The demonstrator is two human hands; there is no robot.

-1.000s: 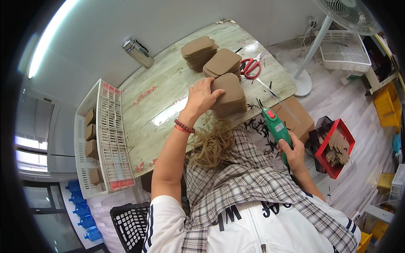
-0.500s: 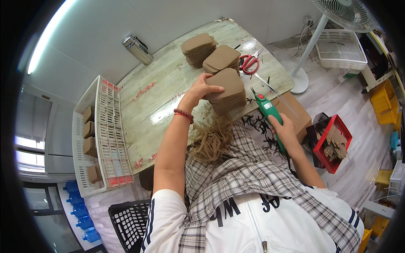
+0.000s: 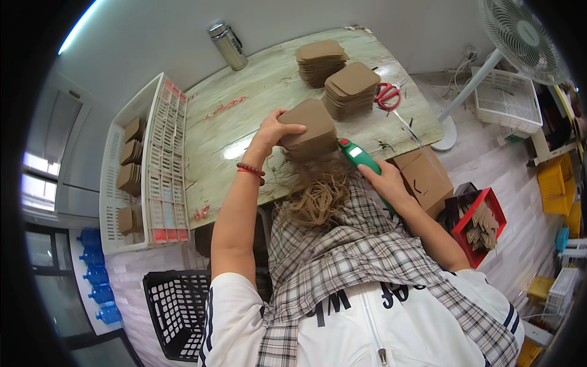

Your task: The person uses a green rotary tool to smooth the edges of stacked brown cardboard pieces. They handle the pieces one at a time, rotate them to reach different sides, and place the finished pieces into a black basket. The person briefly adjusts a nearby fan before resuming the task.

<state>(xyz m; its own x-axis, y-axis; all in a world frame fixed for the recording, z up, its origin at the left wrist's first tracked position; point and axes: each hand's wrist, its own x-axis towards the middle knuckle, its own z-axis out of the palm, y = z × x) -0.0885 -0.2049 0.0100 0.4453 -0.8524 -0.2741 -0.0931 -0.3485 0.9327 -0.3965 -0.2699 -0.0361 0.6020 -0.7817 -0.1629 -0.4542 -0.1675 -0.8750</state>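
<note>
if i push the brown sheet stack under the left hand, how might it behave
The brown sheet stack would probably shear apart in layers, since its sides show many thin edges. Rolling seems unlikely given its flat top. The touching left hand may steady it.

Tool (image 3: pixel 357 155): glossy plastic | held stack (image 3: pixel 310 122): matt, possibly card | flask (image 3: pixel 228 49): shiny metal | tabletop (image 3: pixel 211 147): glossy, wood-look

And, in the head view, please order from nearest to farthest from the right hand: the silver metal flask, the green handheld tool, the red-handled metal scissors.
1. Green handheld tool: in the right hand.
2. Red-handled metal scissors: straight ahead, on the pale tabletop.
3. Silver metal flask: far ahead, toward the left.
</note>
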